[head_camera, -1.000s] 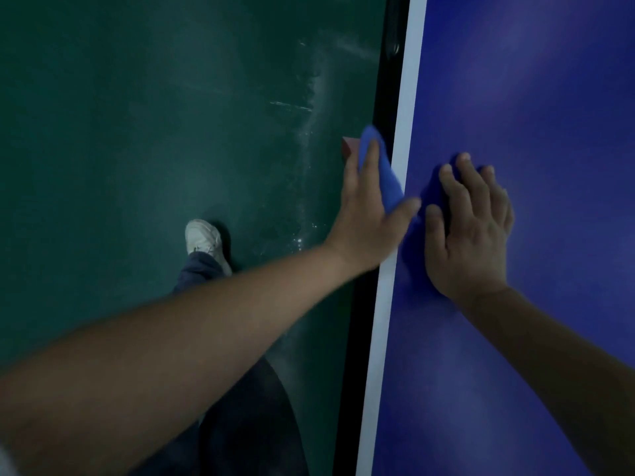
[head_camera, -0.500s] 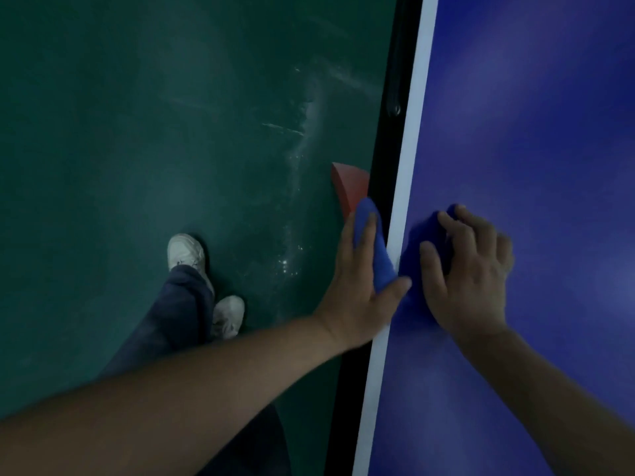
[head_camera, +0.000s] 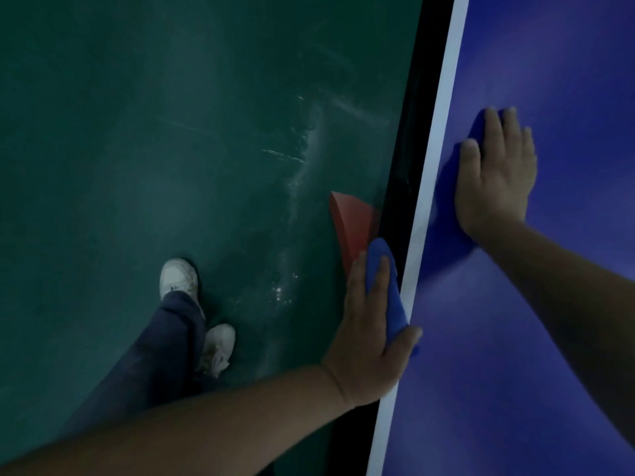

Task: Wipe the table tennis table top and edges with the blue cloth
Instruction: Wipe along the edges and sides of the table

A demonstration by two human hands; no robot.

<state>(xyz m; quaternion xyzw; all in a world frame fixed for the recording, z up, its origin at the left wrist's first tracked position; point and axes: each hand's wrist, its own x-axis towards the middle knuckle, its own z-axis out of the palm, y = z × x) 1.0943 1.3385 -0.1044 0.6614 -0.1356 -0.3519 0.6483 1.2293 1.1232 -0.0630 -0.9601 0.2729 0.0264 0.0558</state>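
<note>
At the near left edge of the blue surface (head_camera: 549, 338), the left hand (head_camera: 372, 324) presses the blue cloth (head_camera: 388, 290) against the dark side edge (head_camera: 409, 149). Its fingers lie straight along the edge and its thumb hooks over the top onto the white line (head_camera: 443, 142), so the grip pinches the cloth between them. The cloth wraps the edge here, with its rounded end sticking out just past the fingertips.

Half a second ago the two hands sat side by side. Now they are well apart, and the left hand is nearer along the edge.

To the left, on the green floor (head_camera: 137, 132), stand two white shoes (head_camera: 178, 278) below a dark trouser leg (head_camera: 165, 341). Just beyond the cloth, a red wedge-shaped piece (head_camera: 354, 225) lies on the floor against the edge, and more of it shows than before.

Farther along, the right hand (head_camera: 494, 180) lies flat on the surface near the white line. Its fingers, which were bent earlier, are now straight and hold nothing. A darker blue patch sits beside it, and I cannot tell whether it is shadow or cloth.
</note>
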